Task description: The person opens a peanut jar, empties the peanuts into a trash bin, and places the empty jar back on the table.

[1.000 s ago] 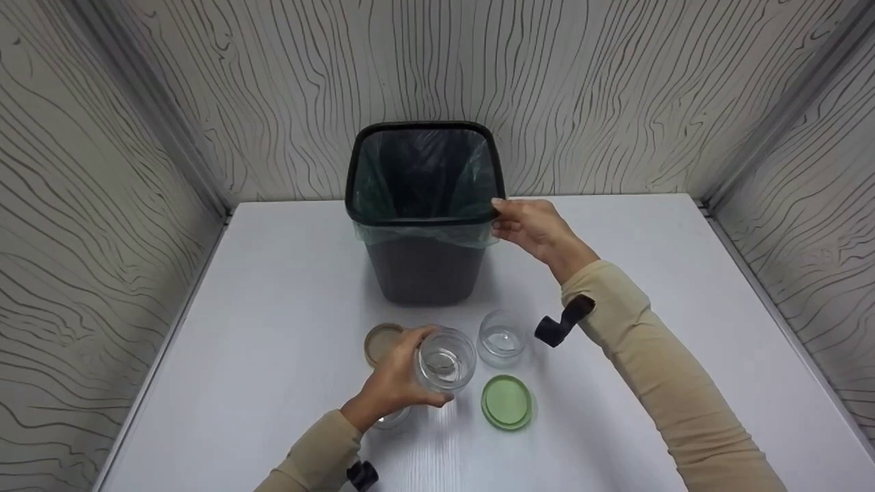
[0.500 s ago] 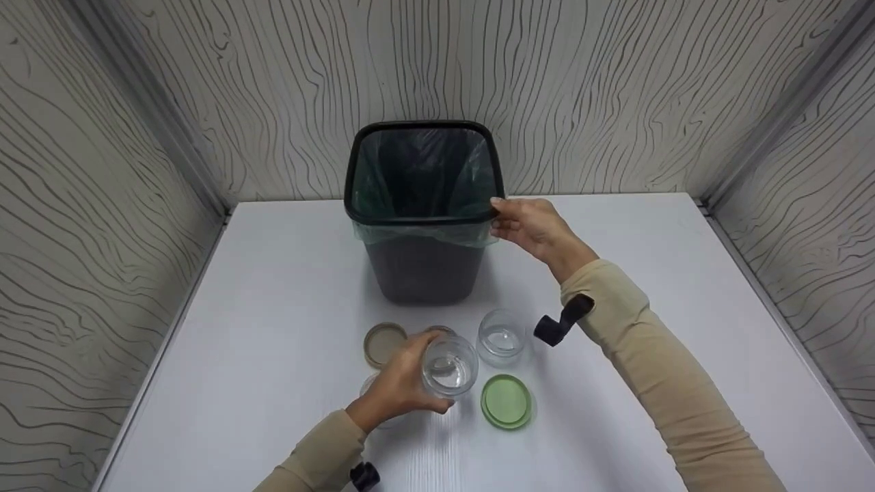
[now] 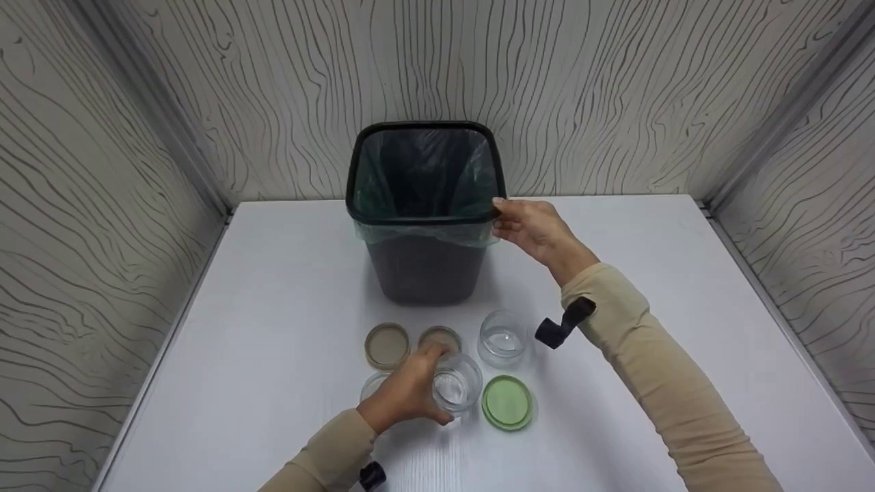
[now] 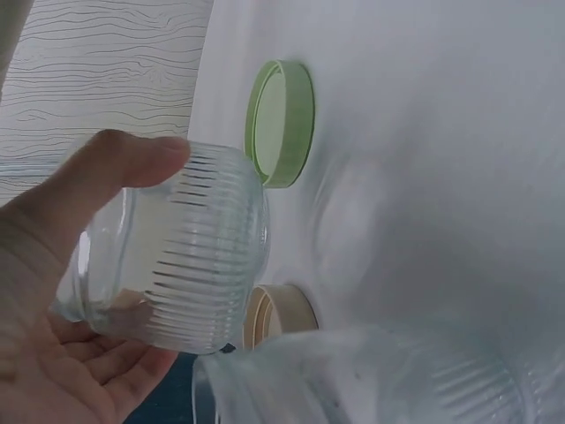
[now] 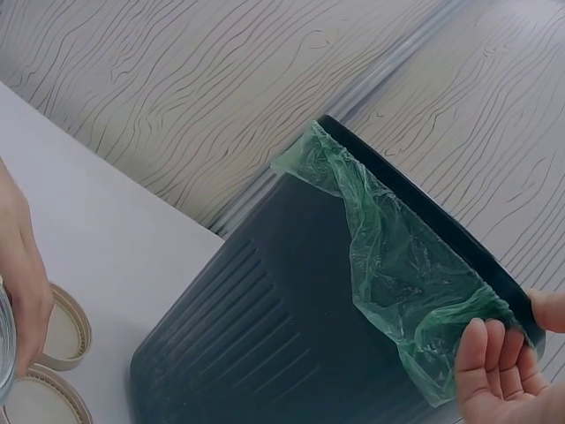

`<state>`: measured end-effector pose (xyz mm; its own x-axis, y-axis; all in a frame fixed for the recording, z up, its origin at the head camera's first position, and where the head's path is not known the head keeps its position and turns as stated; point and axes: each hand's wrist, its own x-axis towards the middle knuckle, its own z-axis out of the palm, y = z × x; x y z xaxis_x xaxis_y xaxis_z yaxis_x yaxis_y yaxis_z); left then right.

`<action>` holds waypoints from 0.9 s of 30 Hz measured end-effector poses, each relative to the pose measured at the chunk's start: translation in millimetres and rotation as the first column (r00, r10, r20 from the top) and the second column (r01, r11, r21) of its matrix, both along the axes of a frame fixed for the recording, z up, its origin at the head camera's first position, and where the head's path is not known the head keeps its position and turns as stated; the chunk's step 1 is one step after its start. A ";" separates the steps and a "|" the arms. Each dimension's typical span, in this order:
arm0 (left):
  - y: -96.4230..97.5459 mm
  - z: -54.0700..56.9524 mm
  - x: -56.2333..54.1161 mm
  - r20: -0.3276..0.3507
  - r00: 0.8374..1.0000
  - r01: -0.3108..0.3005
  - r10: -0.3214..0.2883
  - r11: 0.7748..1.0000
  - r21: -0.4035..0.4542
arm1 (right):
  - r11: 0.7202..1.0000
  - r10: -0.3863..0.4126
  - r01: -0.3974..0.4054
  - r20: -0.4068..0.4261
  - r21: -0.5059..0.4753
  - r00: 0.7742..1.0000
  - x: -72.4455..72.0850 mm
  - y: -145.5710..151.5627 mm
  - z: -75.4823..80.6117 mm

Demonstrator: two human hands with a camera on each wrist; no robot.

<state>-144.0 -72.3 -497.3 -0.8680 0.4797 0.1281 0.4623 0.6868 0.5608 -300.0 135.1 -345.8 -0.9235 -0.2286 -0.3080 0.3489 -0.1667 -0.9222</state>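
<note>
My left hand [image 3: 408,389] grips a clear glass jar [image 3: 459,384] by its sides. In the left wrist view the thumb and fingers wrap the ribbed jar, held tilted slightly above the white table. My right hand [image 3: 536,229] pinches the black rim of a dark bin [image 3: 427,273] at its near right corner. Green plastic liner [image 5: 388,256] folds over that rim, and the right fingers press on it. A green lid [image 3: 506,402] lies right of the held jar. Two beige lids, one at the left [image 3: 387,346] and one partly hidden [image 3: 441,336], lie behind the left hand.
Another clear jar [image 3: 502,338] stands between the bin and the green lid. A further glass jar [image 4: 371,380] is mostly hidden behind the left hand in the head view. Patterned panels [image 3: 437,68] enclose the white table [image 3: 273,287] at the back and sides.
My left hand has carried the jar toward me and slightly right, lower over the table. The second beige lid has come into sight behind it. The right hand stays on the bin rim.
</note>
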 end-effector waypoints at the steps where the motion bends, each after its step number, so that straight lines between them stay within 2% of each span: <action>1: 0.5 -0.4 -0.1 -0.002 1.000 -0.001 0.001 1.000 -0.007 | 1.000 0.000 0.000 -0.002 -0.004 1.000 0.3 0.2 -0.3; 10: 5.0 -0.3 -0.2 0.038 0.999 -0.027 0.028 0.999 -0.038 | 0.999 -0.002 0.002 -0.012 -0.036 1.000 0.9 0.8 -1.6; 18: 8.8 -4.2 0.6 -0.005 1.000 -0.008 0.008 0.998 -0.060 | 0.999 0.003 -0.004 -0.013 -0.052 1.000 1.5 1.6 -1.9; 27: 12.9 -10.4 3.1 0.029 0.999 -0.016 0.018 0.996 -0.088 | 0.996 0.008 -0.011 -0.032 -0.084 0.999 1.7 1.7 -5.5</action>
<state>-141.0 -59.5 -507.7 -0.8790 0.4730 0.0604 0.4342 0.7416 0.5114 -298.3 136.8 -351.3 -0.9300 -0.2614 -0.2583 0.3220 -0.2410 -0.9156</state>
